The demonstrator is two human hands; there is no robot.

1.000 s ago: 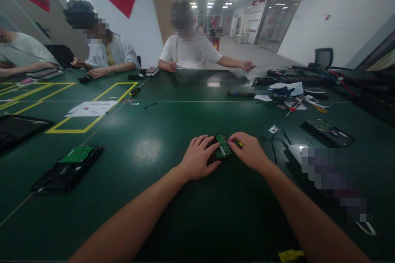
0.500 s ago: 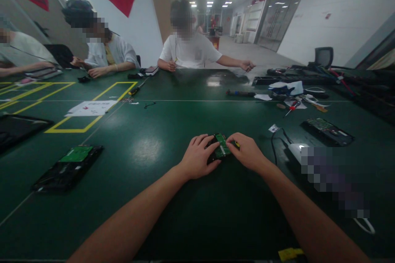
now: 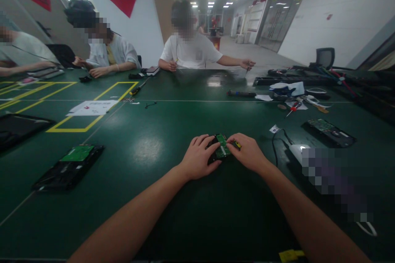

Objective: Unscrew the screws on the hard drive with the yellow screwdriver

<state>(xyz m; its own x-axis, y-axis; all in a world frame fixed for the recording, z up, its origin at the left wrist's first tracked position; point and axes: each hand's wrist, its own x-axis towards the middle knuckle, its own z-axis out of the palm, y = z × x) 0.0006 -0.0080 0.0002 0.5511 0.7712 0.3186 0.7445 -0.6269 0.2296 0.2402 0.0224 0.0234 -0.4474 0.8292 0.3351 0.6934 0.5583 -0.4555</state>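
Observation:
A small black electronic device with a green circuit board [image 3: 222, 151] lies on the table in front of me. My left hand [image 3: 202, 156] grips it from the left, fingers spread over its top and thumb along the near edge. At the board's right side, my right hand [image 3: 245, 150] is closed in a pinch on a slim tool with a yellow-and-black handle [image 3: 237, 144]. Only a bit of that handle shows; the tip is hidden by my fingers. The left part of the device is covered by my left hand.
Similar opened devices lie at left [image 3: 77, 154] and right [image 3: 331, 131]. A white power strip [image 3: 298, 152], partly blurred out, is beside my right forearm. A yellow-black screwdriver [image 3: 135, 89], a paper sheet [image 3: 92, 108] and a red-tipped screwdriver [image 3: 293, 109] lie farther off. Several people sit opposite.
My hands stay almost where they were on the device. A little more of the yellow handle shows by my right hand. The whole view has shifted slightly.

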